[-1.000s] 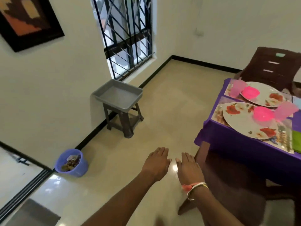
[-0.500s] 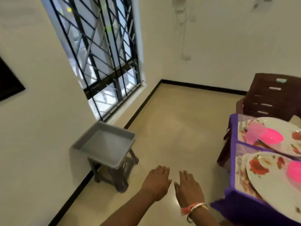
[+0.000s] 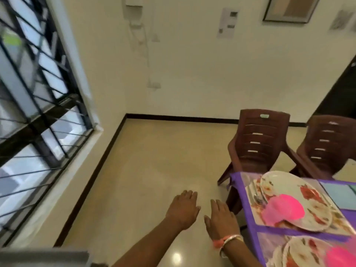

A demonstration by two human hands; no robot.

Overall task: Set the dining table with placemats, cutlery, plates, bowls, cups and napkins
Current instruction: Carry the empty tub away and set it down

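My left hand [image 3: 183, 209] and my right hand [image 3: 221, 218] are held out flat, palms down, side by side over the floor, both holding nothing. To their right is the table with a purple cloth [image 3: 250, 224]. A flowered plate [image 3: 285, 185] lies on a placemat [image 3: 256, 211] with a pink bowl [image 3: 285, 209] on it and cutlery [image 3: 257, 195] at its left. A second flowered plate [image 3: 300, 251] with another pink bowl [image 3: 342, 257] sits nearer, at the bottom right. A light blue napkin [image 3: 339, 193] lies beyond the first plate.
Two brown plastic chairs [image 3: 258, 143] [image 3: 327, 147] stand at the table's far side. A barred window [image 3: 38, 105] fills the left wall. The grey tray [image 3: 44, 257] shows at the bottom left edge. Open tiled floor [image 3: 154, 170] lies ahead.
The view has swung up and to the right: the grey tray slid to the bottom left edge, and the table and chairs came closer. Both hands stay flat and empty.
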